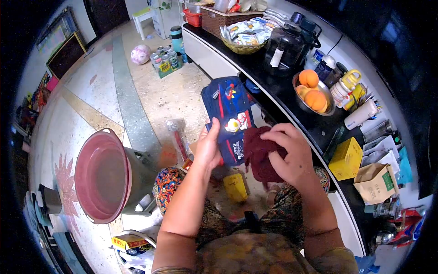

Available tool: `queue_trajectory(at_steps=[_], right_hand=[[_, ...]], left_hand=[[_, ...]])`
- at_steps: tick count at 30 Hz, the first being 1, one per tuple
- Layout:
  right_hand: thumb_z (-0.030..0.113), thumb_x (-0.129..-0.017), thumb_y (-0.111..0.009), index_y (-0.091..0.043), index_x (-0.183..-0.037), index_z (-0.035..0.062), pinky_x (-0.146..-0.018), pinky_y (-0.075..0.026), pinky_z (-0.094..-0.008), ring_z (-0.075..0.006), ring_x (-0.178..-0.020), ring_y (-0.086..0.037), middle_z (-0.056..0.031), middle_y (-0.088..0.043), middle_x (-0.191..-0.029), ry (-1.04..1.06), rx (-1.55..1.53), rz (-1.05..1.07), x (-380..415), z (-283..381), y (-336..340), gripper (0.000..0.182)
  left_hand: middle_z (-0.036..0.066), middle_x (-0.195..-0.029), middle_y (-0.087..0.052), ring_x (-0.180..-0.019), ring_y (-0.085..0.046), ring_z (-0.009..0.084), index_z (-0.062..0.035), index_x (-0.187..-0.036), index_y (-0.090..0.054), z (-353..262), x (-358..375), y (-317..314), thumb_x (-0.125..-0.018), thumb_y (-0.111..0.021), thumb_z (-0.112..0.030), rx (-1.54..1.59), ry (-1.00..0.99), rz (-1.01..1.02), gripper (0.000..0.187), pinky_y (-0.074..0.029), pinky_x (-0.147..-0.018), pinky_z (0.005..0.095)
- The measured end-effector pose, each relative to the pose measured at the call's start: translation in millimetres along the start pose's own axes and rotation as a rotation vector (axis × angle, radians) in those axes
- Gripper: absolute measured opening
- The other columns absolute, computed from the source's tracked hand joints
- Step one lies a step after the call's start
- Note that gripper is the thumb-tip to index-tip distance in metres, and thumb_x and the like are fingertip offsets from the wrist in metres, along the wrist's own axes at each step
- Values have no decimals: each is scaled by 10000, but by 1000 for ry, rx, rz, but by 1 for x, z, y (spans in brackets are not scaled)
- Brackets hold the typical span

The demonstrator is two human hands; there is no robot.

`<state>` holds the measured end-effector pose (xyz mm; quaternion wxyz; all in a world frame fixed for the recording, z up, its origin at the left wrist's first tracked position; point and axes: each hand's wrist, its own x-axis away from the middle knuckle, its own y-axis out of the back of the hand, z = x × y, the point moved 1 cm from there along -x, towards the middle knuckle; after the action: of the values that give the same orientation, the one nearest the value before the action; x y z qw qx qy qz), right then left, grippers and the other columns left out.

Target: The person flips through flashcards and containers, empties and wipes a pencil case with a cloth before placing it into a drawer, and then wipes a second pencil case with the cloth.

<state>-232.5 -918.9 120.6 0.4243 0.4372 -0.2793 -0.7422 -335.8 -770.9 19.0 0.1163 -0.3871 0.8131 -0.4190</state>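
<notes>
My left hand [209, 147] grips the lower left edge of a dark blue pencil case [221, 107], thumb on its face. The case has red trim, cartoon patches and white lettering, and is held up over my lap. In my right hand [292, 157] is a bunched maroon cloth [259, 157], with my fingers closed over its top. The cloth overlaps the case's lower right side in this view. Below both hands, a yellow box [236, 187] lies on the floor between my legs.
To the left stands a pink basin [99, 214] with water. A black counter [278, 98] curves along the right, holding a fruit bowl [329, 109], a snack basket [244, 47], a dark jug [285, 45] and a paper bag [375, 185]. Cans [166, 64] and a ball [140, 54] are farther off.
</notes>
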Motion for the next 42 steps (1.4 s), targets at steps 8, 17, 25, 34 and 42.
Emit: queue_trajectory(at_steps=[8, 17, 25, 34, 42], right_hand=[[91, -556, -607, -585, -884, 97, -720, -406, -376, -273, -856, -463, -82, -478, -911, 293, 135, -81, -4, -4, -67, 329], [62, -596, -556, -596, -841, 76, -728, -419, -339, -276, -811, -499, -93, -506, -872, -74, 213, -319, -12, -15, -23, 249], [101, -547, -610, -595, -843, 94, -714, -402, -359, -274, -844, -473, -76, -489, -924, 194, 146, -115, -7, -3, -74, 296], [98, -554, -605, -600, -826, 86, -705, -406, -373, -269, -853, -472, -76, -490, -888, -8, 154, -271, -9, -12, -48, 272], [86, -550, -615, -600, -832, 92, -702, -404, -360, -274, -840, -477, -68, -495, -875, 15, 237, -161, -9, -26, -69, 282]], left_hand=[[141, -1049, -530, -934, -530, 263, -18, -1104, -447, 7, 15, 3, -835, -418, -425, 134, 237, 64, 489, -422, -820, 407], [110, -1127, -477, -1036, -460, 237, -36, -1140, -415, 3, 8, 0, -863, -383, -386, 85, 50, 83, 447, -383, -872, 401], [104, -1153, -476, -1032, -464, 253, -37, -1141, -436, 12, 15, 0, -849, -374, -432, 122, 162, 145, 495, -353, -899, 381], [104, -1183, -451, -1091, -416, 243, -38, -1173, -397, 7, 14, -8, -852, -356, -431, 55, 60, 96, 509, -308, -938, 405], [113, -1166, -462, -1055, -449, 260, -35, -1161, -406, 11, 13, 3, -863, -322, -436, 141, 108, 138, 507, -339, -918, 407]])
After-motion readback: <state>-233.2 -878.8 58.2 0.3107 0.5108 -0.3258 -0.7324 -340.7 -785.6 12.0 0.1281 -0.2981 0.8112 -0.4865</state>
